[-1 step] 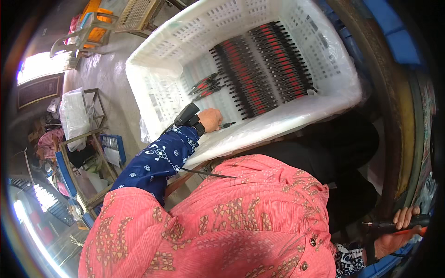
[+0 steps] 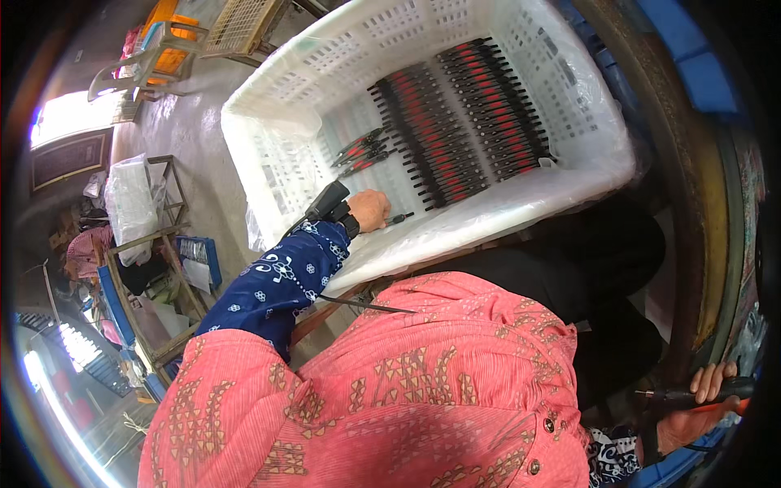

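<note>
Inside a white plastic basket [image 2: 268,89] lined with clear film, my left hand [image 2: 370,210] is closed near the front left corner. From its fingers pokes a slim black piece [image 2: 399,219]; the fingertips themselves are hidden. Beyond the hand lies a small loose bunch of black-and-red slim pieces [image 2: 362,153]. Similar pieces fill two tight rows [image 2: 427,134] to the right. At the lower right edge of view, my right hand [image 2: 691,419] grips a black electric screwdriver [image 2: 706,390] with a thin metal tip. Something orange-red [image 2: 720,405] shows beside it, partly covered by the fingers.
A brown metal bar [image 2: 651,89] runs along the basket's right side, with blue plastic [image 2: 691,57] past it. On the left stand a metal rack [image 2: 154,276] with a white bag [image 2: 130,199] and a blue tray [image 2: 199,262]. A plastic chair [image 2: 154,61] is farther back.
</note>
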`<action>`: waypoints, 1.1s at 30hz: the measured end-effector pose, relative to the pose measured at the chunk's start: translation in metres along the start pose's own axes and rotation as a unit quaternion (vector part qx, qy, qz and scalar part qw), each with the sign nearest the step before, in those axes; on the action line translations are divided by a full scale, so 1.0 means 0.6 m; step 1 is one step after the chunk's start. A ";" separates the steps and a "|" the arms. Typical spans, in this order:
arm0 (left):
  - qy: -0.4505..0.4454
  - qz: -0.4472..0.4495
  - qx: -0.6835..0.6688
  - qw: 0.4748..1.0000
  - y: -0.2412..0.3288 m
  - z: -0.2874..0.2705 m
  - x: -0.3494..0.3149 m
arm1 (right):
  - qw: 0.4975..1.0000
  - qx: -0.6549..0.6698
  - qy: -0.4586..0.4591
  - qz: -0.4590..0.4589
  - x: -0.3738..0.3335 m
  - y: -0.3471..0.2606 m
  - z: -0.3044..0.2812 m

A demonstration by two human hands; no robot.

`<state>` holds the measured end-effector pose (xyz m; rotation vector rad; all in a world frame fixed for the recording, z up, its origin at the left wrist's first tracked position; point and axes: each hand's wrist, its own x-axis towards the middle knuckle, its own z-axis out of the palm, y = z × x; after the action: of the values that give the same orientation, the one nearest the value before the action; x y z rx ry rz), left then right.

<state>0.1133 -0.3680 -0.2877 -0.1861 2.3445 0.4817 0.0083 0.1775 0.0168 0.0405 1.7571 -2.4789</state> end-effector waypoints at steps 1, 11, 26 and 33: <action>0.019 -0.011 -0.017 1.000 -0.001 0.002 0.000 | 1.000 0.000 0.001 -0.001 0.000 0.000 0.001; 0.002 0.030 0.092 0.995 0.001 0.016 0.010 | 1.000 0.015 0.001 -0.001 0.002 -0.001 0.003; 0.045 0.039 0.230 0.971 0.036 0.009 0.004 | 1.000 0.000 -0.009 -0.008 0.001 -0.001 -0.002; 0.016 -0.039 0.169 0.985 0.040 -0.029 0.008 | 0.999 -0.012 0.040 -0.028 -0.005 0.004 0.011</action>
<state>0.0922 -0.3525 -0.2723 -0.1258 2.3988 0.0376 0.0117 0.1707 0.0173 0.0910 1.8422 -2.5283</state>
